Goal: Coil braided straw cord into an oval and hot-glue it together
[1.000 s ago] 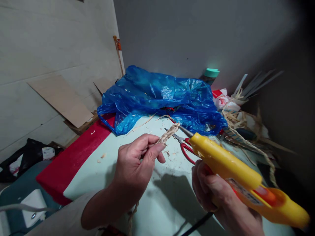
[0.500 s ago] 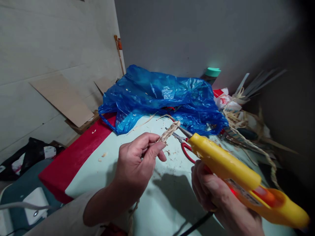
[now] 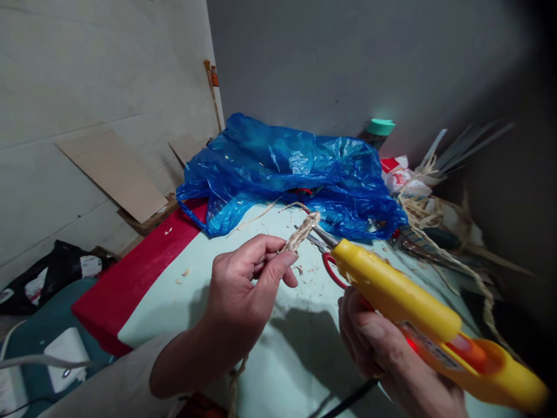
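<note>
Between thumb and fingers, my left hand (image 3: 252, 278) pinches a short, thick end of braided straw cord (image 3: 303, 231) that points up and away. A length of similar cord hangs below my left wrist. My right hand (image 3: 391, 348) is wrapped round the handle of a yellow hot glue gun (image 3: 395, 284), whose red light glows. The gun's metal nozzle points left at the tip of the braid, at or very near its side; contact is hard to make out. Partly behind the gun, scissors (image 3: 334, 270) with red handles lie on the pale table cover.
A crumpled blue plastic bag (image 3: 282, 157) fills the back of the pale green table cover (image 3: 174, 313). At right are loose straw (image 3: 420, 209) and a long braid (image 3: 465, 270). Straw scraps dot the surface. A cardboard sheet (image 3: 113, 174) leans on the left wall.
The view has shifted slightly, so the background sits a little farther right. The nozzle has slid slightly down along the braid's side. Both hands keep their holds.
</note>
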{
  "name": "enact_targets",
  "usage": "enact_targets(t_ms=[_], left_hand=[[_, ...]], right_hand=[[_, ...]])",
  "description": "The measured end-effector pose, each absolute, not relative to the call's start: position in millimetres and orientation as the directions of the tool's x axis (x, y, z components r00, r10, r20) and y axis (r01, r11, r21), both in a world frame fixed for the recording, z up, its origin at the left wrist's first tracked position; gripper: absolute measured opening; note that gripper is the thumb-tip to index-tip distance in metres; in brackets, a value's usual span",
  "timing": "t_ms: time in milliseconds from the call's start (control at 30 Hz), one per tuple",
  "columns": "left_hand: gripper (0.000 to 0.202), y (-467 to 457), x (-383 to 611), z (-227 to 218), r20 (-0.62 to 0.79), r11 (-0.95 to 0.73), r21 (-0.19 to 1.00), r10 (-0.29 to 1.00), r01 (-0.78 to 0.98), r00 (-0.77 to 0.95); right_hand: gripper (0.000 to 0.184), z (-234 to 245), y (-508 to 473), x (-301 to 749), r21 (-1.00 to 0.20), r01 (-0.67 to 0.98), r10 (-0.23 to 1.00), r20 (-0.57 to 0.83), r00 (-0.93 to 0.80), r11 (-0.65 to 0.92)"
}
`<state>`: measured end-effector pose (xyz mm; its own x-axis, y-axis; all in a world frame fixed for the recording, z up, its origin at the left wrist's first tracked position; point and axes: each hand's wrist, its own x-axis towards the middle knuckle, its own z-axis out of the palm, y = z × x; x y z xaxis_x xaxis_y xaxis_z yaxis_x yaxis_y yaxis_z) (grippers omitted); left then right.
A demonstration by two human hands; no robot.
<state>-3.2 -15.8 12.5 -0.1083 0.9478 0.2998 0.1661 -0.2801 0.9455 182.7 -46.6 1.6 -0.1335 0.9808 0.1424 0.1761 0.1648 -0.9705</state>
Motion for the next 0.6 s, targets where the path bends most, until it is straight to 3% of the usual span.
enact_targets(t_ms=[267, 600], left_hand=[[0.01, -14.0, -2.7, 11.7, 0.325, -0.304, 0.939, 0.938, 0.162, -0.121], [0.011, -12.4, -2.5, 10.3, 0.346, -0.323, 0.931, 0.929, 0.169, -0.134]], right_hand=[[0.041, 6.0, -50.6, 181.3, -0.979, 0.199, 0.996, 0.037, -0.084, 0.053], [0.021, -2.6, -52.8, 182.6, -0.975, 0.181, 0.988, 0.112, -0.103, 0.129]])
